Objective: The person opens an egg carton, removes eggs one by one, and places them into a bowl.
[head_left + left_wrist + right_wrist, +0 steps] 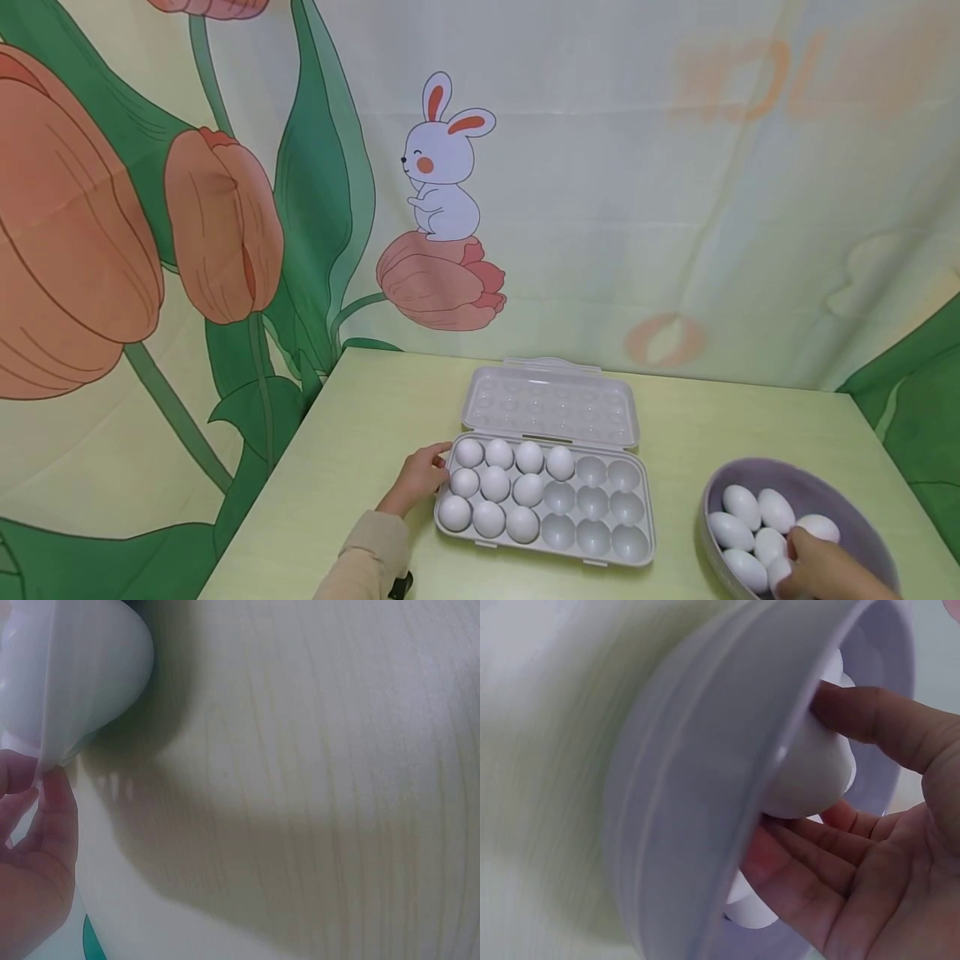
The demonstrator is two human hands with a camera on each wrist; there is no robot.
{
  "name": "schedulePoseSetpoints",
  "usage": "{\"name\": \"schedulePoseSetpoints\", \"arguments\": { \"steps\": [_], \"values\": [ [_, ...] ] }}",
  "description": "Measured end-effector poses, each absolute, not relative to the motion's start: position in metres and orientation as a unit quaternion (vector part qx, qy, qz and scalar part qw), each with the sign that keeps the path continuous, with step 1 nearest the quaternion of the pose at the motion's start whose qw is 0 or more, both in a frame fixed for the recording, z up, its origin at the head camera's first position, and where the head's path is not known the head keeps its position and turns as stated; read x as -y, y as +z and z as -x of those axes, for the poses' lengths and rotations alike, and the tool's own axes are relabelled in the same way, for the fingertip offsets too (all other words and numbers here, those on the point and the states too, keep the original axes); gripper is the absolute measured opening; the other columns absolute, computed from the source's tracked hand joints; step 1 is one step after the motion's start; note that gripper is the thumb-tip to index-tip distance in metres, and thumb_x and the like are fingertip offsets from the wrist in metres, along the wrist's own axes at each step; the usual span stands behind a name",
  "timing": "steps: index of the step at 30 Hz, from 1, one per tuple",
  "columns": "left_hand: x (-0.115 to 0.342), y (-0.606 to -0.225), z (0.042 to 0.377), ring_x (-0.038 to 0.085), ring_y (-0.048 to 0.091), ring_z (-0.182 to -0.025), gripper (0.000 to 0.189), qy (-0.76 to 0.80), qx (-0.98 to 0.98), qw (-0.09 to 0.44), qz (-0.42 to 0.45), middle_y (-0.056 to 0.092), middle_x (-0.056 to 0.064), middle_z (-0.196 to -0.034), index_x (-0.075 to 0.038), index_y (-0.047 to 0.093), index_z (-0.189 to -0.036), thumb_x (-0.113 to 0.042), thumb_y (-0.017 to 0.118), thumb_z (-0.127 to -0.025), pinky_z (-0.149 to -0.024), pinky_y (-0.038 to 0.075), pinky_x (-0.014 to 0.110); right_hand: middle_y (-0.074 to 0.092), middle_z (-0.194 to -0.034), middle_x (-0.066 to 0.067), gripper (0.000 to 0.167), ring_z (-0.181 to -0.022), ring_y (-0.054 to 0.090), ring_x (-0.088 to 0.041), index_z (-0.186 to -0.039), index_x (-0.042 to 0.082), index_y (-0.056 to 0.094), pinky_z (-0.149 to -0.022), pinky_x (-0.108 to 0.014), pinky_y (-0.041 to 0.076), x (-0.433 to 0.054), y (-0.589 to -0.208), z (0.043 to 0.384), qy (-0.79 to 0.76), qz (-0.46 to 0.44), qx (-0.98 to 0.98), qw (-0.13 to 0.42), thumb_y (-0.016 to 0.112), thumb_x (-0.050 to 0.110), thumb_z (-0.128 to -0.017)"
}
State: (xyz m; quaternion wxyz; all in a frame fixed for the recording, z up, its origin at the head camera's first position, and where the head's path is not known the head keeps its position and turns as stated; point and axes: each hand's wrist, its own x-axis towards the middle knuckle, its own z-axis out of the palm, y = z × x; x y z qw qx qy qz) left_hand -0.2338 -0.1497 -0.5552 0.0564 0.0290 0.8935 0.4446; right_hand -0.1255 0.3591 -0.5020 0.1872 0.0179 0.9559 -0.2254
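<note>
A grey plastic egg box (651,510) lies with its lid (551,408) folded back. White eggs (494,483) fill its left cups, and the cups on the right are vacant. At its left end my left hand (414,479) pinches the rim; the left wrist view shows thumb and fingers (58,814) on that thin edge. To the right, my right hand (828,568) reaches into a purple bowl (851,508) holding several white eggs (741,506). In the right wrist view its thumb and fingers grip one egg (814,772) just inside the bowl's rim.
Everything stands on a pale yellow wood-grain table (390,392). A cloth backdrop (600,208) printed with tulips and a rabbit hangs behind the table's far edge and along the left side. The bowl's tall wall (697,772) rises beside the right hand.
</note>
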Motion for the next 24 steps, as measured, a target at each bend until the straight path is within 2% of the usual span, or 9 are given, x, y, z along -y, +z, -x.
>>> {"name": "schedulePoseSetpoints", "arguments": {
  "steps": [5, 13, 24],
  "values": [
    [0.148, -0.552, 0.233, 0.01, 0.046, -0.056, 0.052, 0.427, -0.902, 0.059, -0.018, 0.051, 0.006, -0.076, 0.0, 0.05, -0.122, 0.003, 0.051, -0.07, -0.048, 0.042, 0.021, 0.047, -0.069, -0.002, 0.035, -0.063, 0.044, -0.016, -0.078, 0.005, 0.044, -0.056, -0.028, 0.035, -0.36, -0.505, 0.122, -0.217, -0.008, -0.962, 0.164, 0.07, 0.019, -0.059],
    [0.149, -0.556, 0.236, 0.011, 0.046, -0.056, 0.052, 0.433, -0.899, 0.06, -0.016, 0.051, 0.007, -0.076, 0.001, 0.05, -0.122, 0.004, 0.05, -0.069, -0.048, 0.042, 0.023, 0.046, -0.069, -0.003, 0.043, -0.064, 0.046, -0.017, -0.083, 0.004, 0.043, -0.056, -0.029, 0.036, -0.359, -0.511, 0.122, -0.214, -0.03, -0.959, 0.182, 0.073, 0.025, -0.061],
    [0.149, -0.556, 0.236, 0.011, 0.046, -0.056, 0.053, 0.433, -0.899, 0.06, -0.016, 0.051, 0.006, -0.076, 0.001, 0.05, -0.121, 0.003, 0.05, -0.069, -0.049, 0.042, 0.022, 0.044, -0.064, -0.001, 0.045, -0.061, 0.044, -0.016, -0.081, 0.005, 0.042, -0.055, -0.029, 0.034, -0.359, -0.519, 0.117, -0.213, -0.034, -0.96, 0.178, 0.073, 0.033, -0.064]
  ]
}}
